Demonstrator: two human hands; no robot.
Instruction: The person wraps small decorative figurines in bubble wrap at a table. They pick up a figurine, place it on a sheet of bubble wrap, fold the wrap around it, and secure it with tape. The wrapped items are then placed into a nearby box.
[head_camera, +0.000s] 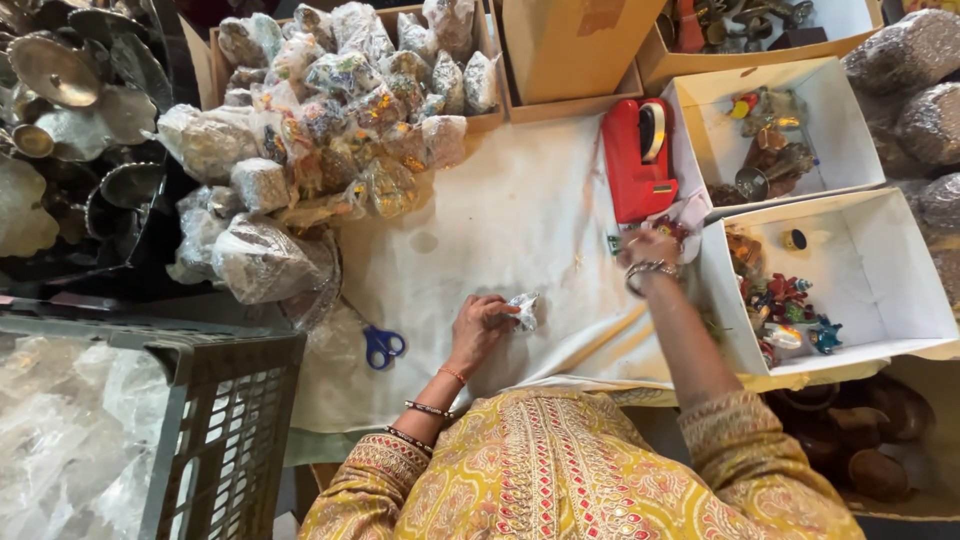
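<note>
My left hand (478, 328) pinches a small clear-plastic-wrapped packet (523, 311) on the white-cloth worktop (500, 210); my right hand (648, 247) reaches by the red tape dispenser (638, 160), its grip I cannot tell. Far left, a heap of wrapped bundles (330, 110) is done; loose trinkets fill the right white cardboard box (860, 270)

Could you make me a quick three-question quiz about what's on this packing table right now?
1. True or false: the left hand holds a small plastic-wrapped bundle.
2. What is the right hand nearest to? A) the blue-handled scissors B) the red tape dispenser C) the dark crate
3. What colour is the cloth under the hands?

Key: 1 true; 2 B; 3 white.
</note>
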